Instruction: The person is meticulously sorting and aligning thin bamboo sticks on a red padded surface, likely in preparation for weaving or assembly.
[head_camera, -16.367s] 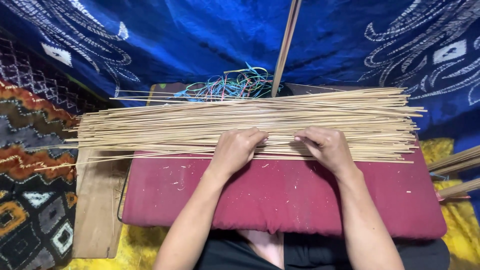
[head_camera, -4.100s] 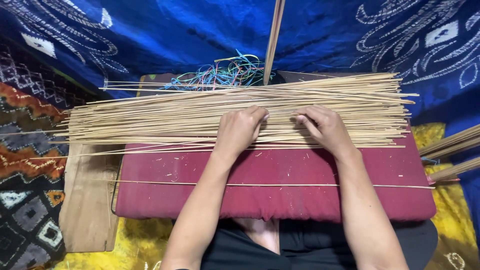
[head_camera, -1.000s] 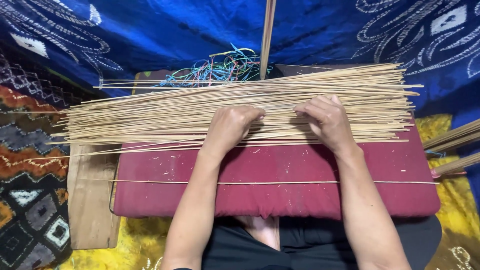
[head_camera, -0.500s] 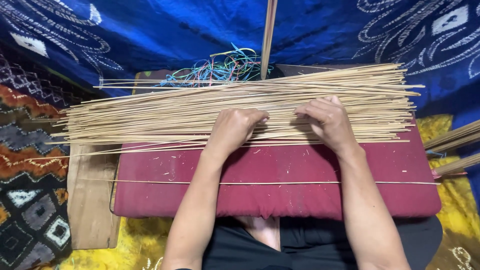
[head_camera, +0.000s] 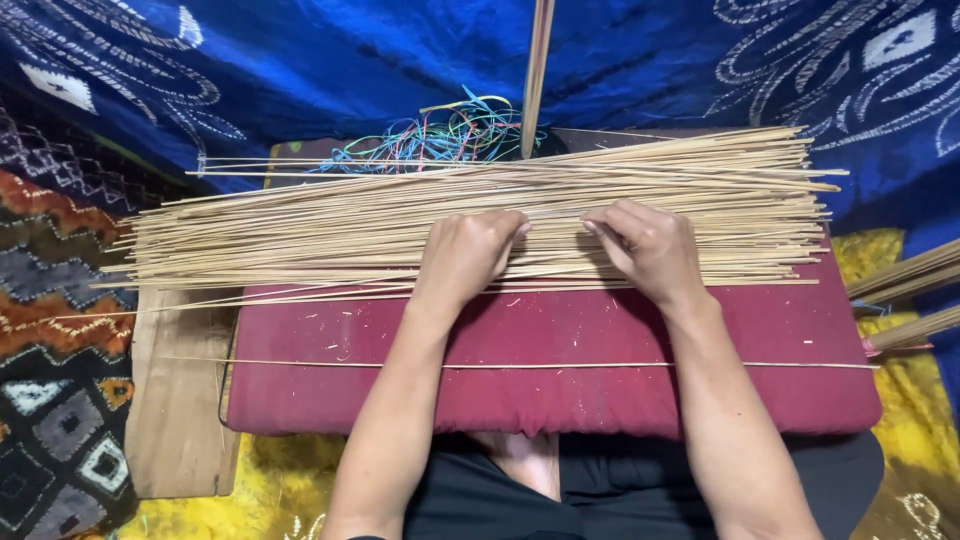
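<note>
Both hands are pressing down on a wide layer of thin, pale bamboo sticks (head_camera: 470, 225) lying across a dark red padded cushion (head_camera: 560, 385). The left hand (head_camera: 468, 256) and right hand (head_camera: 648, 250) are resting side by side, fingers curled flat onto the sticks, gripping nothing that shows. One single pale stick (head_camera: 520, 365) is lying apart on the cushion, nearer the body than the fingers. It seems only that one is separated; the heap remains. Beyond the fingers, coloured plastic strings (head_camera: 440, 135) are lying tangled.
</note>
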